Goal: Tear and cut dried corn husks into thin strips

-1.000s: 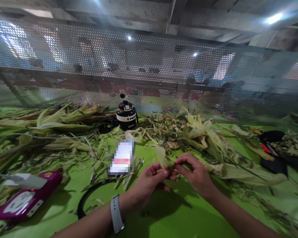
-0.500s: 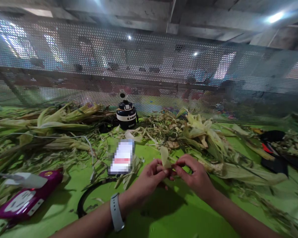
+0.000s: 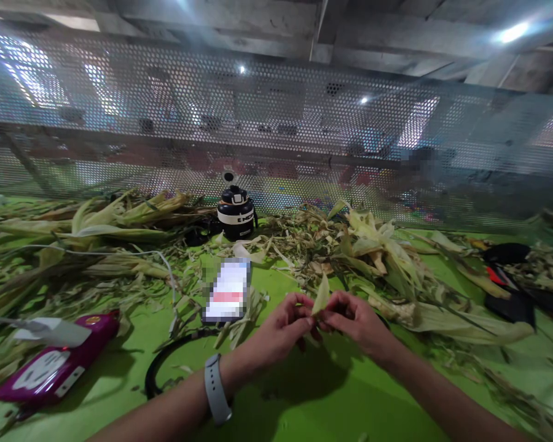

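A small pale green piece of corn husk (image 3: 321, 296) stands up between my two hands, its pointed tip upward. My left hand (image 3: 291, 322) pinches its lower end between thumb and fingers. Close against it, my right hand (image 3: 350, 316) has thumb and fingertips pressed on the same husk from the other side. Both hands hover over the green tabletop (image 3: 313, 405). The fingertips partly hide the lower end of the husk. A grey watch band (image 3: 217, 390) circles my left wrist.
Left of my hands lies a phone (image 3: 228, 290) with a lit, blurred screen. Beyond it stands a black-and-white bottle (image 3: 236, 216), lid up. Husk heaps (image 3: 373, 245) spread across the back. A purple device (image 3: 58, 362) with a white charger sits at left, a black cable loop (image 3: 154, 365) nearby.
The husk piece has turned from a broad face to a narrow, pointed, upright one. My right hand has come closer to my left, and both now grip it together.
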Tool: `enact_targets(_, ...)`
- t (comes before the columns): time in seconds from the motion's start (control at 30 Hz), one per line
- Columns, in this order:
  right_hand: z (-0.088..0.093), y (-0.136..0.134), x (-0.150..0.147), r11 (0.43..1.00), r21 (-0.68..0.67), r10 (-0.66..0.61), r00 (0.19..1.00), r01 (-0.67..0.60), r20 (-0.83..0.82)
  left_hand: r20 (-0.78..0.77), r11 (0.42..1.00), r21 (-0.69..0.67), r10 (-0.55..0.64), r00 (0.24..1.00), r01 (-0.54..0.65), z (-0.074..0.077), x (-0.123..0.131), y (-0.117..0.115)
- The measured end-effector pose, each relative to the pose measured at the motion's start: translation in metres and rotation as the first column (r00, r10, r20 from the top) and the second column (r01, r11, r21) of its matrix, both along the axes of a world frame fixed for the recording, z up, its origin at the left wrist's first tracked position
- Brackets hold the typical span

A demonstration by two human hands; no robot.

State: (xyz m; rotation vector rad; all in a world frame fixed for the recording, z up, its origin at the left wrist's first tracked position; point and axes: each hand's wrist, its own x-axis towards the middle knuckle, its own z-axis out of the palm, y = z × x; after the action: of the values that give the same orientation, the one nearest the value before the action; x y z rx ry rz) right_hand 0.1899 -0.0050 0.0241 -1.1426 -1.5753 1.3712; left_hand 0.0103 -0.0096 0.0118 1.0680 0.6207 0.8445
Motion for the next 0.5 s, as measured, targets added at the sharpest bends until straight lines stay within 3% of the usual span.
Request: enact_targets(0.5,0.0043,-0.0018,0.0002,0.993,0.071,-0.101,0.984,0.091,0.145,-0.012,0.986,-0.158,0.05,0.999,-0.051,0.0021,0.0024,0.0026)
